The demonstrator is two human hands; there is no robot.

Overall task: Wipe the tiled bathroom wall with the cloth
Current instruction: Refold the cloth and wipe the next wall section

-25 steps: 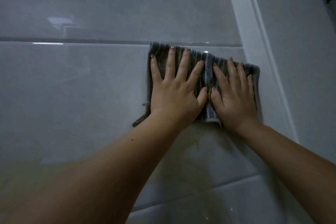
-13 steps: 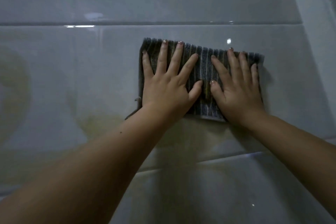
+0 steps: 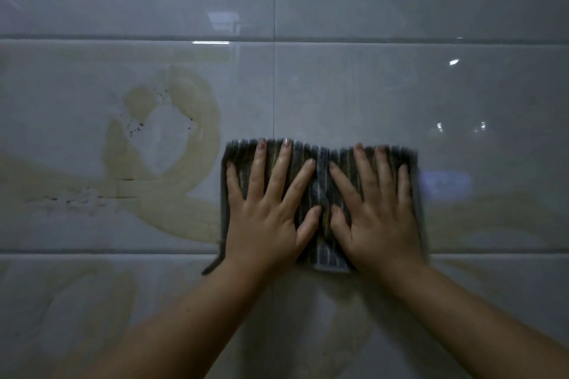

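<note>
Since half a second ago we have slid leftward along the wall: a yellowish looping stain now shows at left, and a vertical grout line now runs down to the top edge of the cloth.

Seen from the head, our left hand and right hand lie flat side by side on the dark striped cloth, pressing it against the glossy tile. All our fingers are straight and spread wide, pressing rather than gripping. The thumbs angle toward each other and nearly meet over the cloth's middle. Our fingertips reach just short of the cloth's top edge.

The cloth's lower edge hangs just past the lower horizontal grout line, and a small dark tail of it sticks out at lower left, beside the left wrist. Its right edge is blurred. The stain's lower arc meets the cloth's left edge, and the rest of the stain spreads well to the left. To the right a faint yellowish band crosses the tile. Above the cloth, tile runs up to the upper horizontal grout line.
</note>
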